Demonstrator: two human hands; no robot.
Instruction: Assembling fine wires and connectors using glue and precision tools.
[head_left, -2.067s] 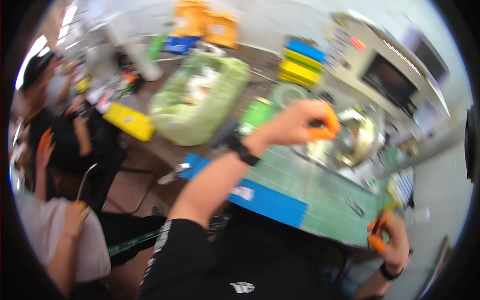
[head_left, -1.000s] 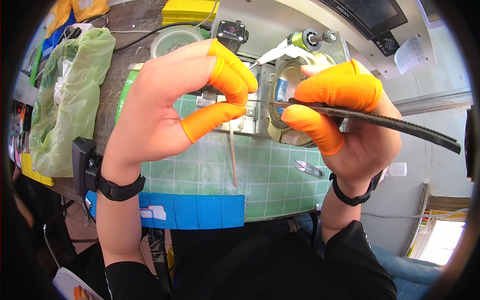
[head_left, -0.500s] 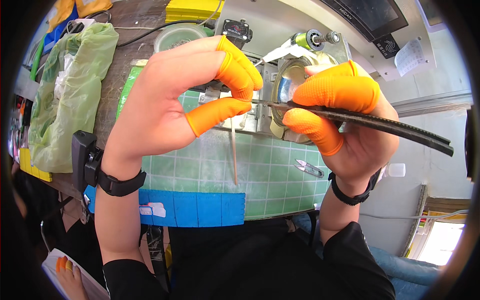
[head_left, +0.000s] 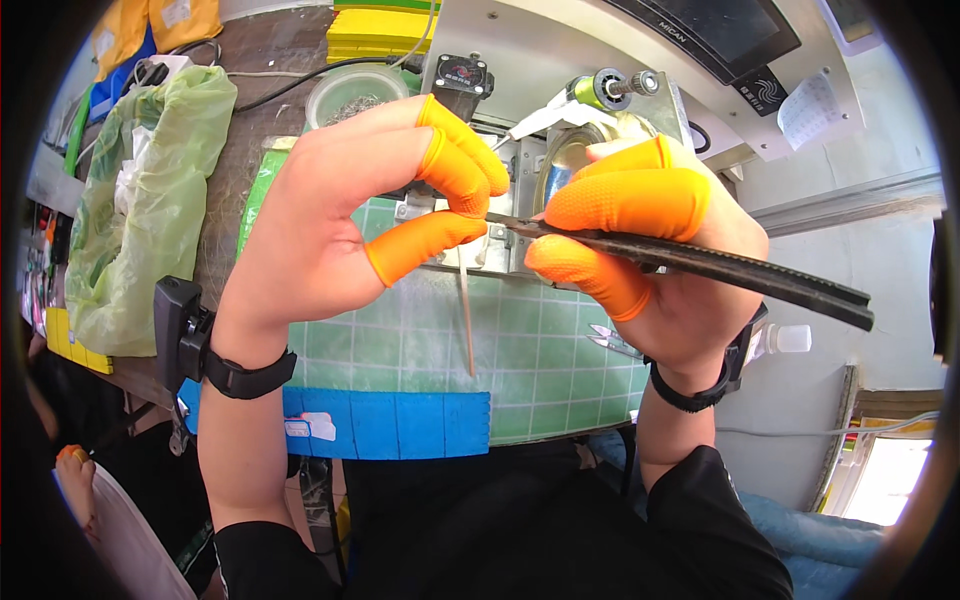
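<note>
My right hand (head_left: 650, 225) wears orange finger cots and is closed around black tweezers (head_left: 740, 268), which slant with their narrow tip pointing left. That tip reaches the fingertips of my left hand (head_left: 365, 200), also in orange cots. Thumb and fingers of the left hand are pinched together, and what lies between them is too small to make out. Below this pinch a thin wooden stick (head_left: 467, 320) lies on the green gridded cutting mat (head_left: 540, 390). Small thread snips (head_left: 612, 341) rest near my right wrist, partly covered by it.
Behind my hands stands a metal machine with a screen (head_left: 735, 40) and a yellow-green roller (head_left: 607, 90). A round clear dish (head_left: 345, 85) sits at the back. A blue strip (head_left: 400, 423) lies along the front edge, and a pale green plastic bag (head_left: 150, 200) at left. Another person's hand (head_left: 75, 480) shows lower left.
My right hand and the tweezers have moved left and slightly down. My left hand, still pinched, has shifted a little left and down. The thread snips are now partly covered.
</note>
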